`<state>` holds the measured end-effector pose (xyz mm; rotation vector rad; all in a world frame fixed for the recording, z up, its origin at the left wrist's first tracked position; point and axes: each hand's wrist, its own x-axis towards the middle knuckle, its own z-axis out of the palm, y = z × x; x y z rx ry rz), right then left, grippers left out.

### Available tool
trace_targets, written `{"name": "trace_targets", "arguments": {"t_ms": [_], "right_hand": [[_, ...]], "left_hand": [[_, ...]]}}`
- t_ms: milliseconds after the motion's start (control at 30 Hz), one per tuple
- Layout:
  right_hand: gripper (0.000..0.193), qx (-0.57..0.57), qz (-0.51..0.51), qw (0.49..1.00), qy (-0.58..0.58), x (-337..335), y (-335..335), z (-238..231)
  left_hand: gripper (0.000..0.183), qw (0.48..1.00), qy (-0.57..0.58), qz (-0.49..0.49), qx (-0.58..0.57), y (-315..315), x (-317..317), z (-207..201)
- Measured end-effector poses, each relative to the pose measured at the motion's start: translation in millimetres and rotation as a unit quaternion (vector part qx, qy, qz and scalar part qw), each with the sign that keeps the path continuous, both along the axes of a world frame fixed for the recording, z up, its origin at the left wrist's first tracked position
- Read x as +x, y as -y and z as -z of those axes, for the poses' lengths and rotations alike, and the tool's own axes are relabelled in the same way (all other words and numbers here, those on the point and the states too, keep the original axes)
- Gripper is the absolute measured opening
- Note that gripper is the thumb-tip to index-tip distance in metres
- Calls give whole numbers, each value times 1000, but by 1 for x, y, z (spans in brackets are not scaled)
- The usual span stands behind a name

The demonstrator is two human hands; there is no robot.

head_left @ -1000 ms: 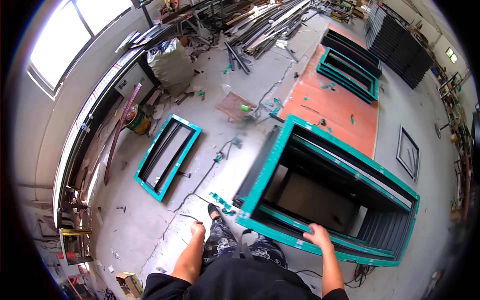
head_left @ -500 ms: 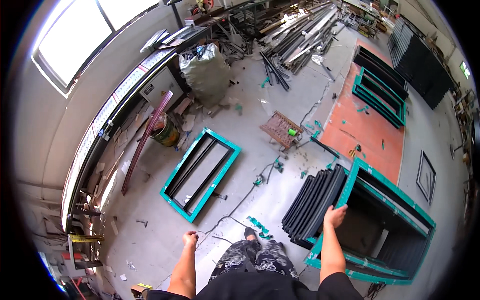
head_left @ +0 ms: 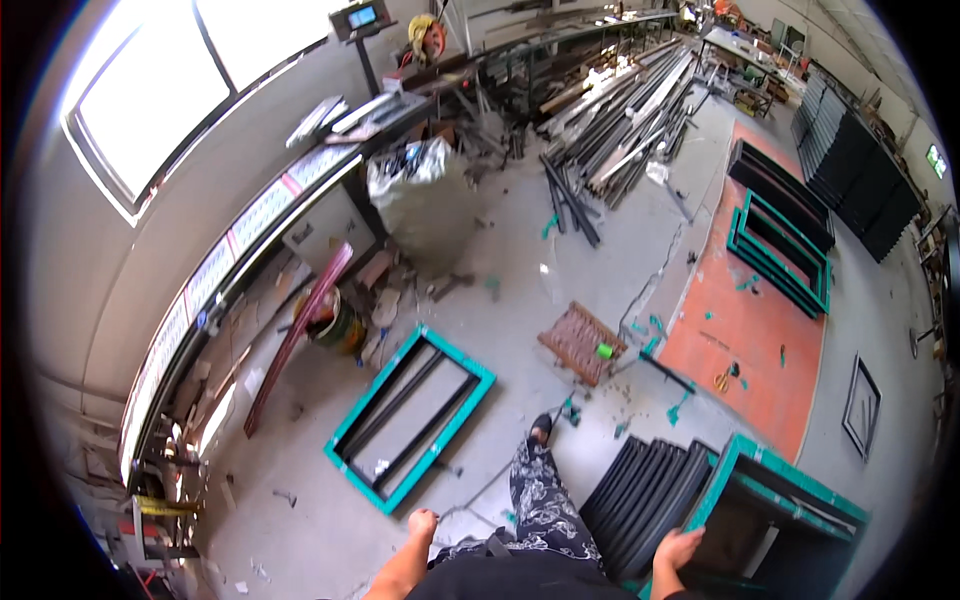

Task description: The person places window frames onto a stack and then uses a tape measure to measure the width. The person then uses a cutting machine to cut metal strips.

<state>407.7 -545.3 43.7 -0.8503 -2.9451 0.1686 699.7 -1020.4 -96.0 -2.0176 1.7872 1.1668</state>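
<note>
The left hand [head_left: 423, 522] is curled up near the small green-edged frame [head_left: 438, 442] on the floor. The right hand [head_left: 680, 548] is at the big green-edged frame [head_left: 712, 487] beside black bars [head_left: 640, 500]; I cannot tell if it grips.

floor [head_left: 495, 440] passable between lone teal frame [head_left: 436, 440] and my leg [head_left: 548, 500], black frames [head_left: 640, 495] blocking leftward of my right hand [head_left: 680, 548], teal-edged frame [head_left: 795, 477] blocking rightward, brown stool [head_left: 578, 338] farther ahead

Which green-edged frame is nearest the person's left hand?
The single frame on the grey floor, ahead of the left hand. The others are piled: one stack at the right hand, another on the orange sheet.
</note>
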Motion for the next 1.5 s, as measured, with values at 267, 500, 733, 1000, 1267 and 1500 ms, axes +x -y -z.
{"name": "trace_targets", "arguments": {"t_ms": [267, 500, 733, 1000, 1267, 1500], "right_hand": [[40, 221, -73, 972, -26, -15, -2, 53], [31, 32, -156, 986, -42, -160, 171, 62], [26, -288, -202, 916, 194, -293, 332, 72], [23, -395, -118, 817, 404, -442, 488, 100], [24, -268, -483, 821, 146, -735, 864, 101], [24, -319, -698, 589, 254, -784, 1156, 41]], "left_hand": [[16, 987, -54, 128, -87, 159, -257, -36], [25, 961, -274, 42, 1, 206, -424, -66], [16, 999, -28, -28, 3, 323, -458, 15], [25, 993, -12, 117, 20, 506, -573, 3], [26, 896, -407, -162, 77, 662, -674, -109], [15, 850, -303, -431, -26, 613, -560, -46]]}}
